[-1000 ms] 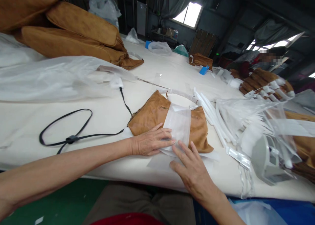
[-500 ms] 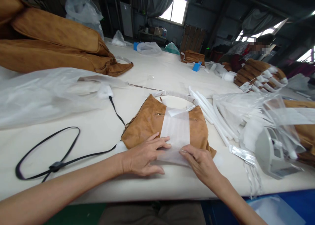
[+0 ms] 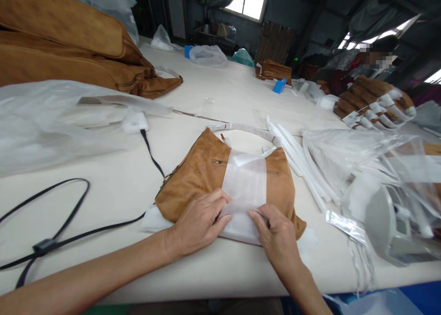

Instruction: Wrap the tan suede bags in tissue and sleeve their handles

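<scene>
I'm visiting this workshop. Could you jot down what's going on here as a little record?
Left hand: pressing on the tan bag and the white sheet wrapped across it
Right hand: pinching the sheet's lower edge
Black strap: lying loose on the table
Nearby: white foam tubes, plastic wrap, more tan bags

A tan suede handbag lies flat on a cream table, its zip pocket facing up. A band of translucent white sheet crosses its middle from top edge to bottom edge, its lower end loose and gathered. A curved handle wrapped in white arcs above the bag, and a thin black strap trails off leftward.
</scene>
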{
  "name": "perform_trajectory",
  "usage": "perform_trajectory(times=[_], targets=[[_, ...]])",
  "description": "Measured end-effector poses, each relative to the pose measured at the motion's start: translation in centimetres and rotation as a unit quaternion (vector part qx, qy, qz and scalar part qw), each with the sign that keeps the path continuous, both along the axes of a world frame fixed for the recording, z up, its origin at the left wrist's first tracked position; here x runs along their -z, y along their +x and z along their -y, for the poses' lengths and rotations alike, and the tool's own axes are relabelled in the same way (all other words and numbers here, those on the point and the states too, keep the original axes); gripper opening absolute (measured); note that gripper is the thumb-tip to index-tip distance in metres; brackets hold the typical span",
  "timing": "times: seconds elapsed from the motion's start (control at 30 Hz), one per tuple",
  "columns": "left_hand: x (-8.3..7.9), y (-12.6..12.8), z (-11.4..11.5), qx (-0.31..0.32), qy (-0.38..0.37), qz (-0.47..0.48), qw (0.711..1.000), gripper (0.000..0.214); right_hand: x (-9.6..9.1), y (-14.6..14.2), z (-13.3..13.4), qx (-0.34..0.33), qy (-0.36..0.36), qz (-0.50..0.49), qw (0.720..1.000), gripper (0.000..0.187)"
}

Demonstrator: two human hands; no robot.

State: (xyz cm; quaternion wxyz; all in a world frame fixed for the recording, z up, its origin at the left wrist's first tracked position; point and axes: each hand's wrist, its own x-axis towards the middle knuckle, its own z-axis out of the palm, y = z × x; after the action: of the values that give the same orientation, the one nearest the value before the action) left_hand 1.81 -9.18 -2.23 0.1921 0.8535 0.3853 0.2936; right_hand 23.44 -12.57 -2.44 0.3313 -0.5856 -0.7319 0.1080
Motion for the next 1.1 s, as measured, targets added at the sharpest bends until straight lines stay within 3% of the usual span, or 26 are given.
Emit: perform_trajectory(times=[0.3,0.37,0.47,0.57,0.67,0.83,0.93,1.03,1.1], targets=[[-0.5,-0.1,-1.7,-0.020,-0.028,-0.005,0.999,0.011,-0.5,-0.8,-1.1,0.069,-0.040,0.109,0.991,0.038],[-1.0,-0.3,-1.8,-0.023,-0.003,0.002,1.000,0.009,-0.8,-0.8,-1.4,0.071,-0.074,0.123,0.987,0.034],[-1.9,0.0,-1.0,-0.040,0.098,-0.004,0.994,0.009,-1.3,-1.0,-1.6,0.075,-0.115,0.138,0.981,0.029],[-2.2,0.8,0.3,0.020,0.188,0.000,0.982,0.026,-1.7,-1.1,-1.7,0.075,-0.135,0.150,0.977,0.025],[-0.6,1.8,0.9,0.106,0.215,-0.053,0.970,0.036,-1.8,-1.0,-1.8,0.073,-0.161,0.142,0.974,0.021],[2.5,2.2,0.0,0.074,0.239,-0.187,0.950,0.068,-1.2,-1.2,-2.4,0.139,-0.172,0.020,0.975,0.015],[2.8,2.1,-0.5,0.068,0.259,-0.189,0.945,0.067,-1.2,-1.2,-2.1,0.178,-0.123,-0.134,0.967,0.006],[2.8,2.1,-0.9,0.068,0.284,-0.176,0.940,0.064,-2.2,0.3,-0.4,0.193,-0.054,-0.244,0.949,0.017],[3.0,2.2,-1.2,0.068,0.299,-0.162,0.938,0.063,-3.3,2.8,1.8,0.225,-0.010,-0.284,0.932,0.025]])
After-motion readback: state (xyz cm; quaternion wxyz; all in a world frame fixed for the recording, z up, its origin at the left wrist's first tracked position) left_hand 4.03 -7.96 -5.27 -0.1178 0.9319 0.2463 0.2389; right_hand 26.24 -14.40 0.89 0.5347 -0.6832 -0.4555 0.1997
